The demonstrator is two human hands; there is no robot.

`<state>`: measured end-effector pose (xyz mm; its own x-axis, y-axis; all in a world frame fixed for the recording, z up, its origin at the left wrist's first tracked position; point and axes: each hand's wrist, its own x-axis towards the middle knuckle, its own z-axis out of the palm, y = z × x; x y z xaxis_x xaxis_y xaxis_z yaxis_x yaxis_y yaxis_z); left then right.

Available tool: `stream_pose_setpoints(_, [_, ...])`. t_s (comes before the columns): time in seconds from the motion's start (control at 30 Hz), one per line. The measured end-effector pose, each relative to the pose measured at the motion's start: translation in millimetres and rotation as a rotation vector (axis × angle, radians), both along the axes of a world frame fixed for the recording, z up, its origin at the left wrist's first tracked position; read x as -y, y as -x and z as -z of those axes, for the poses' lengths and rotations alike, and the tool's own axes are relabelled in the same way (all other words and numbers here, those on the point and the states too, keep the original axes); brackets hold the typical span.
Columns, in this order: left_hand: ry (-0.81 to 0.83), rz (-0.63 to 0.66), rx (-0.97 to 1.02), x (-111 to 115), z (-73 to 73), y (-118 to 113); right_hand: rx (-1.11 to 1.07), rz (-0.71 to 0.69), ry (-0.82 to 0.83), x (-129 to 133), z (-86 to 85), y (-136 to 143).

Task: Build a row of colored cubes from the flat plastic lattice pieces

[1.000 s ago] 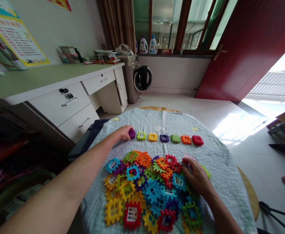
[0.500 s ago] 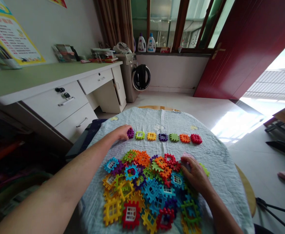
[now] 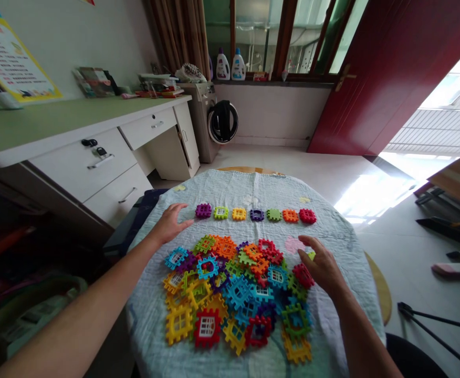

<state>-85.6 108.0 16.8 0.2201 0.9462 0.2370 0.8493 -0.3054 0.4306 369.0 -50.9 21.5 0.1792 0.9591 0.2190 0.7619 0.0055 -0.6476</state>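
Observation:
My left hand (image 3: 170,223) hovers just left of a purple interlocking plastic block (image 3: 204,210), its thumb and fingers spread and nothing between them. That block is the left end of a spaced row with a lime block (image 3: 221,212), yellow block (image 3: 239,213), dark purple block (image 3: 257,214), green block (image 3: 274,214), orange block (image 3: 290,216) and red block (image 3: 307,216). Beyond the right side of a mixed block pile (image 3: 238,291), my right hand (image 3: 322,262) has thumb and index finger apart. A red block (image 3: 303,275) lies beside it; a lime block (image 3: 311,255) is mostly hidden behind it.
A pale blue cloth (image 3: 344,294) covers the round table. White drawers (image 3: 92,176) under a green-topped desk stand at left. A washing machine (image 3: 204,121) with its door open is at the back, a red door (image 3: 356,79) at right, and a black tripod leg (image 3: 430,320) lower right.
My left hand has let go of the purple block and drawn back left, fingers opening. My right hand has shifted slightly off the pile, uncovering a red block. The view has shifted a little.

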Motion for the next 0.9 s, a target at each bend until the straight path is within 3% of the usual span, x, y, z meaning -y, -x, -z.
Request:
stream_pose_setpoints(0.17, [0.029, -0.124, 0.171, 70.1, 21.7, 25.6, -0.042, 0.058, -0.011, 3.0, -12.2, -21.3])
stream_pose_setpoints(0.27, [0.014, -0.142, 0.204, 92.7, 30.3, 25.3, -0.087, 0.112, 0.006, 6.8, -15.8, -34.8])
stream_pose_setpoints(0.5, [-0.040, -0.070, 0.139, 96.7, 34.4, 16.2, -0.094, 0.087, 0.168, 14.8, -4.4, -54.6])
stream_pose_setpoints(0.9, [-0.076, -0.084, 0.111, 97.1, 34.1, 13.7, 0.297, -0.021, 0.240, 12.5, 16.2, -45.7])
